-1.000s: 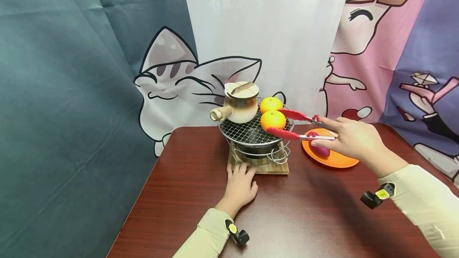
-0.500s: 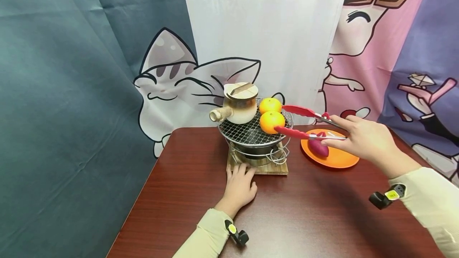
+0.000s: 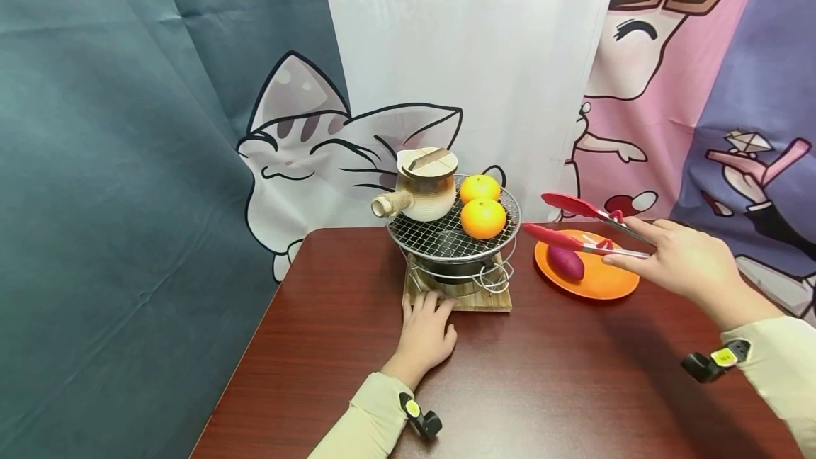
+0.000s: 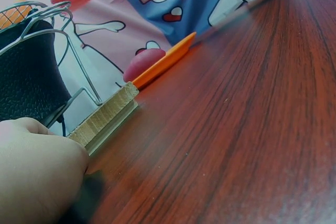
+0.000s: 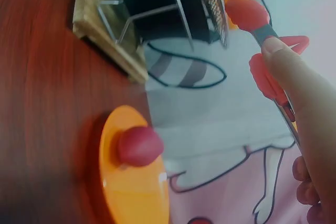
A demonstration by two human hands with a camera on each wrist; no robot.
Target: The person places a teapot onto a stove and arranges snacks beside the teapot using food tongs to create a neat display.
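My right hand point(image 3: 691, 261) holds a pair of red-tipped metal tongs point(image 3: 554, 236), their arms spread with nothing between them. The tongs hang in the air between the round stove's wire grill point(image 3: 440, 238) and an orange plate point(image 3: 612, 285). Two mandarin oranges point(image 3: 483, 219) sit on the grill, one behind the other. Beside them stands a small lidded clay teapot point(image 3: 428, 198) with a side handle. A purple sweet-potato-like piece point(image 5: 140, 146) lies on the plate. My left hand point(image 3: 423, 342) rests its fingers on the front edge of the wooden board point(image 3: 499, 302) under the stove.
The dark red wooden table point(image 3: 535, 381) carries all of this. A curtain point(image 3: 484, 41) with cartoon figures hangs right behind the table's back edge. Thin wire loops point(image 3: 499, 276) stick out from the stove's right front side.
The tongs have let go of the front orange and moved right with my right hand, away from the grill. Both oranges stay on the grill; my left hand has kept its place.
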